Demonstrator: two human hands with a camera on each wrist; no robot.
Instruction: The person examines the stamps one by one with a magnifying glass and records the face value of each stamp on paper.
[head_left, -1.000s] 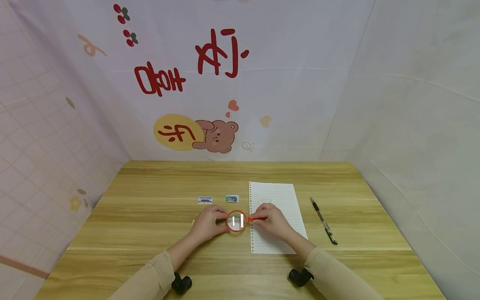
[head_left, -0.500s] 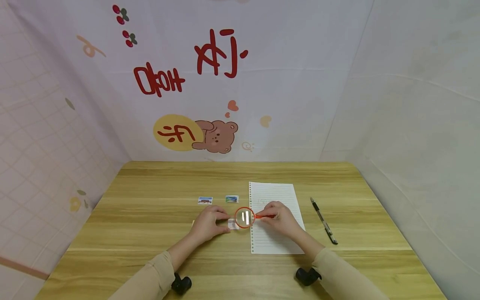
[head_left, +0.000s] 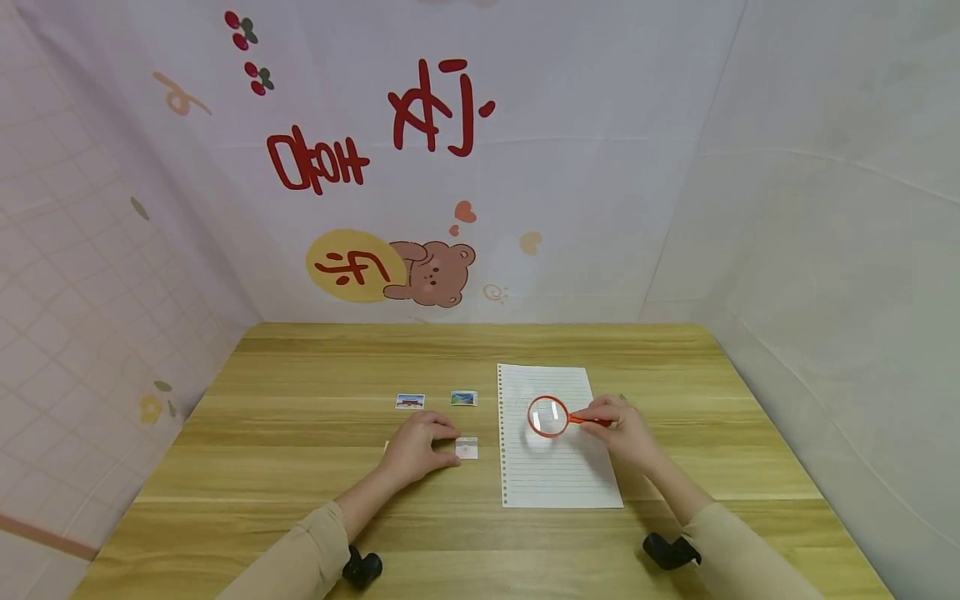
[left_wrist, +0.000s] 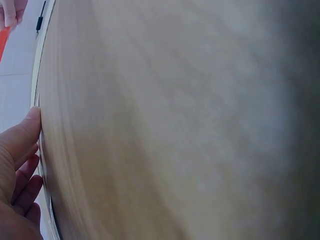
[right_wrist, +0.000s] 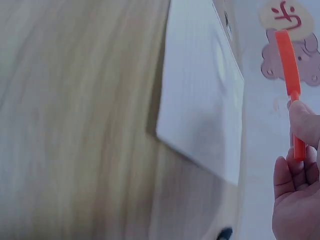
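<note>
In the head view my right hand (head_left: 624, 429) grips the handle of a red-rimmed magnifying glass (head_left: 548, 417), whose lens is above a lined sheet of paper (head_left: 558, 479). The right wrist view shows its orange-red frame (right_wrist: 288, 62) edge-on, thumb and fingers pinching the handle. My left hand (head_left: 420, 446) rests on the table, thumb and forefinger spread at the left corners of a pale stamp (head_left: 467, 448). Seen from the left wrist, the fingers (left_wrist: 26, 187) are relaxed and slightly bent. Faint writing shows near the top of the paper.
Two more stamps lie farther back, one with a building (head_left: 410, 402) and one blue-green (head_left: 464, 398). A pale yellow edge (head_left: 387, 447) peeks out left of my left hand. A black pen (left_wrist: 39, 23) lies right of the paper, mostly hidden by my right hand in the head view.
My right hand has carried the magnifying glass rightward, from over the pale stamp to over the paper, uncovering the stamp. My left hand has stayed in place.
</note>
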